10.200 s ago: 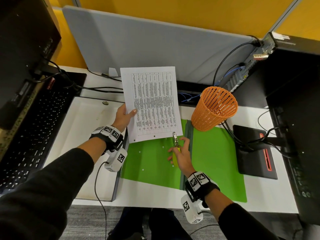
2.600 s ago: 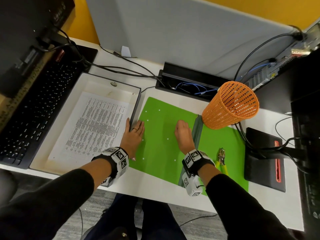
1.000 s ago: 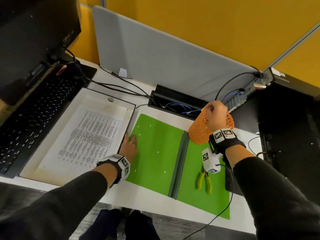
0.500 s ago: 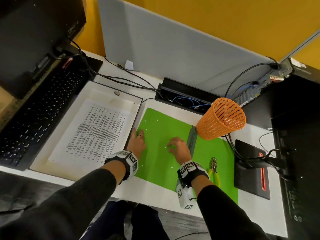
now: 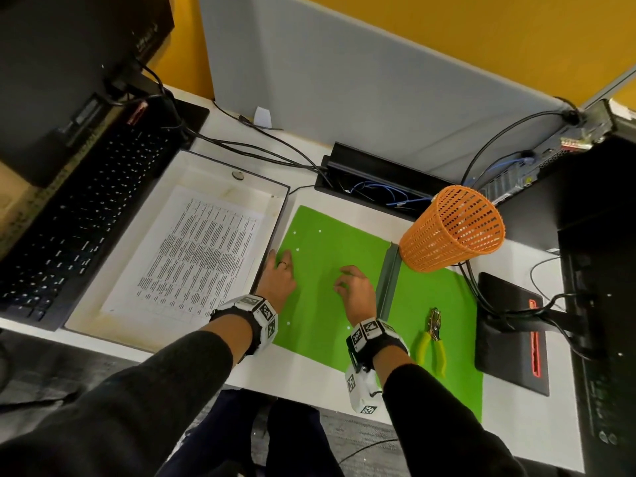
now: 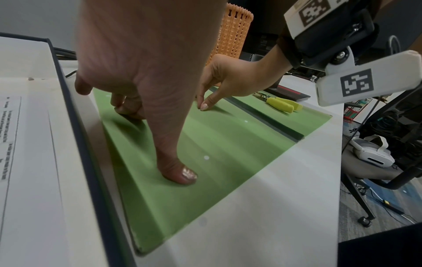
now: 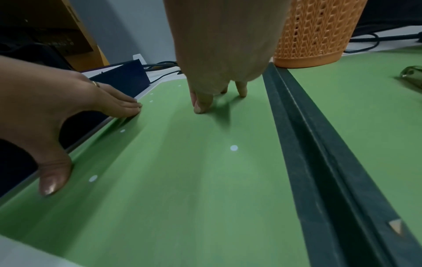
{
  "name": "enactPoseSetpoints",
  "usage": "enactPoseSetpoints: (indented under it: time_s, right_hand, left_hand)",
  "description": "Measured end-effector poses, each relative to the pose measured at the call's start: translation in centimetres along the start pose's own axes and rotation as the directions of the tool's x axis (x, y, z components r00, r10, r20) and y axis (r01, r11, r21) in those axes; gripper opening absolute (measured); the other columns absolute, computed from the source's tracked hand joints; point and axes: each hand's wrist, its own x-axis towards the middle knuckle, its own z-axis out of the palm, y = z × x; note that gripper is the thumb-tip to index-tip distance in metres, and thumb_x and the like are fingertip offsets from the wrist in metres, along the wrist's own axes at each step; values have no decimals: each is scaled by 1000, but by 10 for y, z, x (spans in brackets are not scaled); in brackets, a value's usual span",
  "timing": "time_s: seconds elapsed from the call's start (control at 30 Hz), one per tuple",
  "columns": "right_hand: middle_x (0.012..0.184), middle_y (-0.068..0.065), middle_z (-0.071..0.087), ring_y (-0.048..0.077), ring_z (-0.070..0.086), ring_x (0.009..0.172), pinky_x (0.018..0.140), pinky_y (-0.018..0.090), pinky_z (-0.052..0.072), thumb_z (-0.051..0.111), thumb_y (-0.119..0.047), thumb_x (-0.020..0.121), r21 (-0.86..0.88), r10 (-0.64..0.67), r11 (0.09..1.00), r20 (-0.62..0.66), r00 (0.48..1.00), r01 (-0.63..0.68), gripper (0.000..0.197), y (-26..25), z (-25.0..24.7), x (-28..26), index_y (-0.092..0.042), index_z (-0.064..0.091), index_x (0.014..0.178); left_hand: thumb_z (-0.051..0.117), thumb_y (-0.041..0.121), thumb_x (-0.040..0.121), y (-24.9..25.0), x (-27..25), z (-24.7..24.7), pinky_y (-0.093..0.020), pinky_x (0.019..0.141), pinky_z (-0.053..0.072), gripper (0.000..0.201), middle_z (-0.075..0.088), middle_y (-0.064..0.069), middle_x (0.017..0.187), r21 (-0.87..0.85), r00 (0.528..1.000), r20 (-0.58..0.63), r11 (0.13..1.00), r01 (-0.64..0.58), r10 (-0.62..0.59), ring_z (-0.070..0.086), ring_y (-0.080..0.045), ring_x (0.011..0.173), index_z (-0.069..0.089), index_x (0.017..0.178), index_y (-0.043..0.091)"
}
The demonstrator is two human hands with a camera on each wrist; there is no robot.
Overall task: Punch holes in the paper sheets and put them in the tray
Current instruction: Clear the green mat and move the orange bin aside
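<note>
A printed paper sheet (image 5: 199, 256) lies flat in the white tray (image 5: 213, 180) on the left. My left hand (image 5: 279, 273) rests flat on the left edge of the open green folder (image 5: 327, 242), right against the tray wall, thumb spread. My right hand (image 5: 352, 287) stands on bent fingers on the folder's left half, fingertips (image 6: 203, 106) touching it, nothing visibly held. The yellow-handled hole punch (image 5: 432, 339) lies alone on the folder's right half. In the right wrist view both the left hand (image 7: 68, 101) and the right hand (image 7: 205, 101) touch the green folder (image 7: 182, 180).
An orange mesh basket (image 5: 451, 228) stands at the folder's far end beside its dark spine (image 5: 389, 277). Small white paper dots (image 5: 297, 250) lie scattered on the folder. A keyboard (image 5: 69, 218) lies left of the tray; a monitor base (image 5: 509, 332) and cables sit at right.
A second ago my right hand was up at the orange basket's rim; it has come back down onto the folder. The left hand and the sheet in the tray have stayed put.
</note>
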Motion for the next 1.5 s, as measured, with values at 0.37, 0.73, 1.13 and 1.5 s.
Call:
enactPoseSetpoints:
  time_s: [0.37, 0.73, 1.13, 1.5]
  right_hand:
    - [121, 12, 52, 28, 48, 117, 109, 60, 29, 61, 0, 82, -208, -20, 978, -6, 1000, 18, 6, -2, 12, 0, -3, 64, 85]
    - [101, 14, 55, 30, 50, 95, 79, 37, 43, 52, 16, 78, -145, 17, 989, -30, 999, -22, 22, 6, 19, 3, -1, 59, 90]
    - [99, 20, 59, 30, 53, 94, 79, 33, 40, 58, 4, 83, 33, -43, 998, -51, 998, 44, 10, 9, 9, 0, 5, 62, 92]
    - [94, 14, 64, 30, 60, 89, 82, 43, 49, 64, -3, 80, -50, -98, 994, -70, 993, 95, 7, 8, 8, -2, 1, 68, 83]
  left_hand:
    - [70, 29, 81, -1, 3, -1, -59, 115, 9, 62, 21, -21, 156, 0, 999, 39, 1000, -26, 26, 5, -37, 147, 51, 135, 6]
    - [70, 32, 80, -1, 2, 0, -59, 115, 10, 70, 16, -20, 157, 12, 999, 41, 1000, -23, 22, 4, -36, 147, 45, 139, 6]
    - [70, 31, 81, -1, 2, -2, -58, 115, 12, 71, 14, -23, 157, 11, 998, 47, 999, -32, 31, 3, -37, 147, 43, 140, 3]
    - [70, 30, 81, 0, 2, -2, -58, 115, 13, 68, 15, -24, 156, 15, 999, 44, 999, -32, 32, 5, -39, 146, 45, 138, 2]
